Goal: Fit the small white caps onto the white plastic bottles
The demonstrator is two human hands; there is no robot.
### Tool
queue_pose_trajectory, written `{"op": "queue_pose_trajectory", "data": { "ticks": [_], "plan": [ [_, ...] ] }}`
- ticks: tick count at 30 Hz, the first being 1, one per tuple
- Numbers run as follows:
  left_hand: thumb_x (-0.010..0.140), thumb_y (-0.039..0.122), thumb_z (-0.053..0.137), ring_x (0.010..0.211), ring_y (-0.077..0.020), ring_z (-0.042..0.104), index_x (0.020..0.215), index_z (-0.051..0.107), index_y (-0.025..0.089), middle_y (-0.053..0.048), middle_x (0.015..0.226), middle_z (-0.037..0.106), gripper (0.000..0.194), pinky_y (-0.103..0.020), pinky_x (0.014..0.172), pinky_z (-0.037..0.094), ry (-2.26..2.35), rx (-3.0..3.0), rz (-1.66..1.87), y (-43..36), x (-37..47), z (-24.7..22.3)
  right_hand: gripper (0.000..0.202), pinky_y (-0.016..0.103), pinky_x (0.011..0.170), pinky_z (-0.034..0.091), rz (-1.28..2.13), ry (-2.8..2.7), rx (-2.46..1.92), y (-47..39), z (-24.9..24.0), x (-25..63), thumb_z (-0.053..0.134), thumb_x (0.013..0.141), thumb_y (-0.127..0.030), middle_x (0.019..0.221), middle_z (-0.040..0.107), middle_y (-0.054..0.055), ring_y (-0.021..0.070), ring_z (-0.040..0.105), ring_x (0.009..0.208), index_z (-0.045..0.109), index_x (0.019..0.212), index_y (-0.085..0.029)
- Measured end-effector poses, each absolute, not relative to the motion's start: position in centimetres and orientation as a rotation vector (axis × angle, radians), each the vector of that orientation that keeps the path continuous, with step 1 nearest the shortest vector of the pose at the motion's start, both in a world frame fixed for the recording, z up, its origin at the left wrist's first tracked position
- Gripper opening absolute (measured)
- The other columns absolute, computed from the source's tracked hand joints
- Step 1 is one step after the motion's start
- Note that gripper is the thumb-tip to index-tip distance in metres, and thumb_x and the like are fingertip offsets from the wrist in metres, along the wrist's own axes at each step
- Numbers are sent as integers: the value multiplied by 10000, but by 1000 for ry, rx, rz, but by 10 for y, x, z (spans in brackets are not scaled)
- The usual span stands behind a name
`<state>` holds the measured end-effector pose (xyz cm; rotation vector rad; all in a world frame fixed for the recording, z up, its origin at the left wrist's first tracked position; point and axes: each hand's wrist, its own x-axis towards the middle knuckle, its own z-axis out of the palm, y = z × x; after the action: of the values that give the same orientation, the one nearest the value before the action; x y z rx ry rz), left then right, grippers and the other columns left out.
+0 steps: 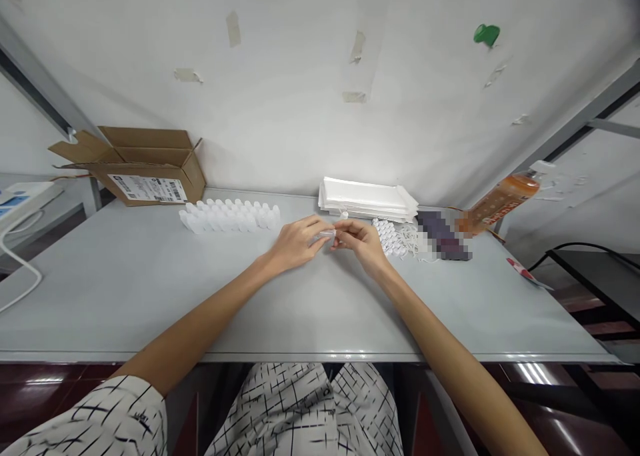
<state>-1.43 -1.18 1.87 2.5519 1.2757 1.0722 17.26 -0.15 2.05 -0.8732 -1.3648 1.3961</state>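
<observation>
Over the middle of the grey table [300, 309], my left hand [299, 244] and my right hand [359, 241] meet at the fingertips. Both are closed on a small clear plastic piece [327, 233] between them; its exact shape is too small to make out. Rows of translucent white bottles [230, 217] stand to the left of my left hand. Just right of my right hand lie small white caps [387, 236] in rows, with a heap of thin white pieces [411, 239] beside them. A stack of white packets [367, 199] lies behind my hands against the wall.
An open cardboard box [145, 169] sits at the back left. At the right are a blurred dark object [443, 235] and a bottle of orange drink [500, 204]. A white cable [35, 276] curves over the left edge. The wall rises directly behind the table.
</observation>
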Motion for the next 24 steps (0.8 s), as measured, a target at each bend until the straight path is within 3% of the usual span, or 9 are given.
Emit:
{"op": "queue_pose_trajectory", "data": {
  "ticks": [8, 13, 18, 24],
  "plan": [
    [928, 161, 506, 738, -121, 625, 1089, 694, 194, -57, 1034, 706, 250, -236, 627, 462, 1140, 2544, 1218, -8, -13, 5, 390, 407, 749, 602, 1348, -1407, -877, 1, 15, 173, 819, 679, -423, 793, 686, 27, 155, 640, 677, 708, 957, -173],
    [914, 153, 507, 753, -130, 629, 1076, 698, 192, -62, 1043, 708, 255, -246, 635, 463, 1163, 2545, 1201, -9, -12, 5, 382, 410, 760, 597, 1363, -1402, -900, 0, 17, 173, 817, 670, -398, 844, 697, 35, 155, 657, 665, 702, 956, -172],
    [890, 259, 586, 838, -169, 663, 1077, 715, 202, -63, 1075, 731, 234, -259, 651, 494, 1214, 2248, 1168, -10, -8, 10, 302, 388, 727, 595, 1364, -1409, -932, -2, 25, 174, 737, 745, -386, 704, 658, 0, 162, 666, 630, 698, 960, -178],
    [833, 436, 674, 685, -173, 670, 1128, 684, 147, -106, 942, 722, 413, -255, 529, 489, 1095, 1580, 1049, -5, -10, 17, 359, 317, 567, 573, 1219, -1427, -994, 4, 31, 183, 697, 772, -465, 840, 697, 46, 148, 656, 607, 689, 995, -184]
  ]
}}
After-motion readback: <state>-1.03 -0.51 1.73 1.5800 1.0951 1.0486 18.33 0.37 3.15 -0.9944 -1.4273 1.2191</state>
